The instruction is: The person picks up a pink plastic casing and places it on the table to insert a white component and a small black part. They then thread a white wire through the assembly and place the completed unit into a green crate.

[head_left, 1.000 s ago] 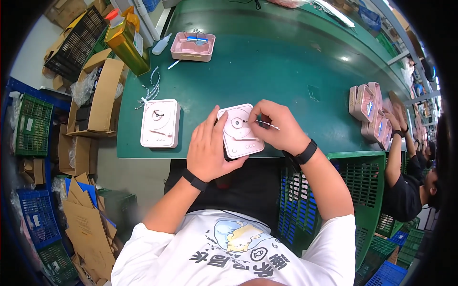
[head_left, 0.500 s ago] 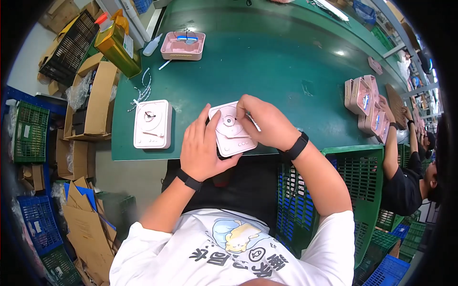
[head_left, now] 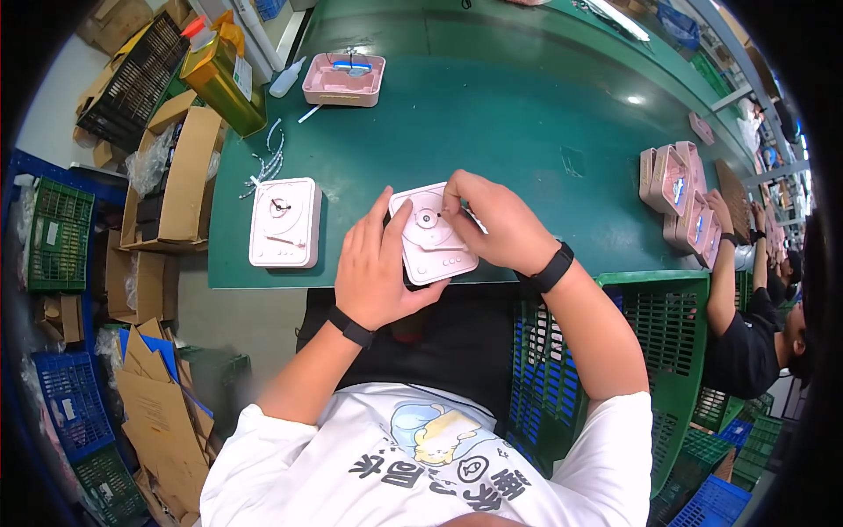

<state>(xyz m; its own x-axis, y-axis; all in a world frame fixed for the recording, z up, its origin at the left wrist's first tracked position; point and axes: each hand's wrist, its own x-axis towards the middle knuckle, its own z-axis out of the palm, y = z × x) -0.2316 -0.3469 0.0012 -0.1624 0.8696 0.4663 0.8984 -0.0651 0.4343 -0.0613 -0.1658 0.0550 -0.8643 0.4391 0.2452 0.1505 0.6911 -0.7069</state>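
Observation:
A pale pink box shaped like a small record player (head_left: pixel 423 245) sits tilted at the table's front edge, with a round disc, a tonearm and small buttons on its face. My left hand (head_left: pixel 373 268) grips its left side and lower corner, thumb along the bottom edge. Over the upper right of the disc, my right hand (head_left: pixel 496 224) is closed in a pinch; a tiny dark tip shows at its fingertips, too small to name. To the left lies a similar pink box (head_left: pixel 285 230) with thin black pointers at its disc's centre.
Behind stands an open pink shell (head_left: pixel 344 92) with a blue part, beside a small white bottle (head_left: pixel 286 78). White ties (head_left: pixel 270 162) and a yellow-green can (head_left: pixel 224 83) are at left. Pink shells (head_left: pixel 672 180) stack at right near a co-worker's arm (head_left: pixel 720 272). A green crate (head_left: pixel 667 378) adjoins the table.
The view has shifted slightly. A white strip that stuck out beneath my right hand is no longer visible there. My left hand keeps its hold on the pink box.

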